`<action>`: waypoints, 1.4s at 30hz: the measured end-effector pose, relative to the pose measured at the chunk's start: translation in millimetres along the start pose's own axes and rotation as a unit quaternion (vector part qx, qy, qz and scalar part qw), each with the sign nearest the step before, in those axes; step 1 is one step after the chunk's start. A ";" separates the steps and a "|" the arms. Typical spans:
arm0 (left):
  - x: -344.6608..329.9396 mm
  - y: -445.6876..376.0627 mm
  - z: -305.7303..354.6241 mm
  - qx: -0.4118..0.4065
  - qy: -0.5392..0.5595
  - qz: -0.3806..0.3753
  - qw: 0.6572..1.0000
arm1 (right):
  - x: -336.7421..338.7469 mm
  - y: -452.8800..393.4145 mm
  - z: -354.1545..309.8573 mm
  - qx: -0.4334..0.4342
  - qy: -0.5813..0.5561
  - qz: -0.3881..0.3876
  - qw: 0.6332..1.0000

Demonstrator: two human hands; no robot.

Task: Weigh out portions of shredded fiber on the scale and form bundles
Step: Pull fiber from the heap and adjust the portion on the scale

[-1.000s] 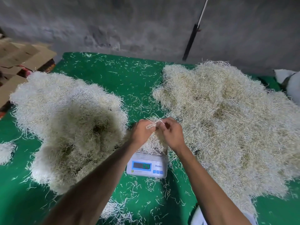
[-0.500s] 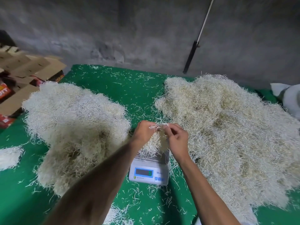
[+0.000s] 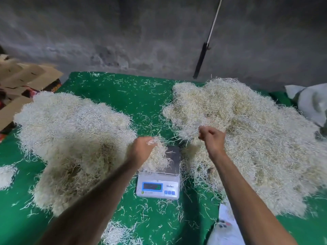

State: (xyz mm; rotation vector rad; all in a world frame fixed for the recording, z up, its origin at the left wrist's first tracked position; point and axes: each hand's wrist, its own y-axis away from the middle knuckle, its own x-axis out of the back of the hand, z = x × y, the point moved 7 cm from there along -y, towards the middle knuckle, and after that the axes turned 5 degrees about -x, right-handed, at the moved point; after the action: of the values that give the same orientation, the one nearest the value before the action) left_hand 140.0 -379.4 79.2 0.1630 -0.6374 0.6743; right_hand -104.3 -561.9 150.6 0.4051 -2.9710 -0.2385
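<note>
A white digital scale (image 3: 158,189) with a steel pan stands on the green cloth (image 3: 123,96) between two big heaps of pale shredded fiber. A small fiber portion (image 3: 159,159) lies on the left part of the pan. My left hand (image 3: 141,150) grips the top of that portion. My right hand (image 3: 212,138) is off to the right over the edge of the right heap (image 3: 247,138), its fingers curled and pinching a few strands. The left heap (image 3: 70,138) lies beside my left forearm.
Flattened cardboard boxes (image 3: 21,82) sit at the left edge. A white sack (image 3: 311,103) lies at the far right. A black-and-white pole (image 3: 203,55) leans on the grey wall. Loose strands litter the cloth, and a small clump (image 3: 6,175) lies far left.
My hands were together over the portion on the scale. They have parted: the right hand moved right toward the right heap, the left stayed on the portion.
</note>
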 end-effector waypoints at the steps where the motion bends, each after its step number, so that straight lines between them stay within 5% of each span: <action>1: -0.4 -1.2 1.8 -0.001 0.004 0.005 1.000 | 4.3 -4.8 12.0 -0.017 0.016 0.003 1.000; 6: 1.0 -0.8 -3.6 -0.002 0.008 0.016 1.000 | 37.7 -20.7 24.2 -0.028 0.019 0.084 0.996; 10: 7.1 -3.2 -2.0 0.013 0.023 0.059 0.998 | 80.1 -37.0 7.2 -0.024 -0.149 0.201 0.968; 12: 10.2 -3.0 -2.5 0.054 0.046 0.101 0.992 | 84.7 -43.8 11.0 -0.045 -0.143 0.173 0.974; 14: 10.3 0.1 -1.6 0.116 0.050 0.115 0.985 | 73.9 -45.1 26.6 -0.075 0.016 0.118 0.990; 18: -9.0 6.6 -9.8 0.246 0.060 0.031 0.967 | 37.2 -21.1 59.4 -0.066 0.246 0.033 0.967; 23: -31.2 22.2 1.1 0.298 0.242 -0.087 0.919 | 11.4 3.5 87.0 -0.046 0.197 0.028 0.979; 26: -27.4 28.3 2.6 0.344 0.326 -0.035 0.880 | 9.9 2.7 85.3 -0.017 0.176 0.031 0.984; 34: -7.8 42.9 -13.5 0.215 0.178 0.060 0.958 | 36.0 28.4 93.0 0.067 0.179 0.132 0.973; 39: -13.2 94.7 -61.2 0.190 0.064 0.096 0.975 | 8.3 88.8 188.1 -0.036 0.283 -0.033 0.958; 42: -34.4 154.0 -113.1 0.183 -0.096 -0.056 0.977 | -8.3 144.4 242.2 -0.005 0.477 -0.105 0.872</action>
State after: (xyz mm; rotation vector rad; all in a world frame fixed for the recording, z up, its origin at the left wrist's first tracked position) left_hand 78.9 -239.6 -40.9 0.6084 -0.6789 0.6672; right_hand -170.0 -388.8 -62.2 0.6175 -1.9495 -0.0413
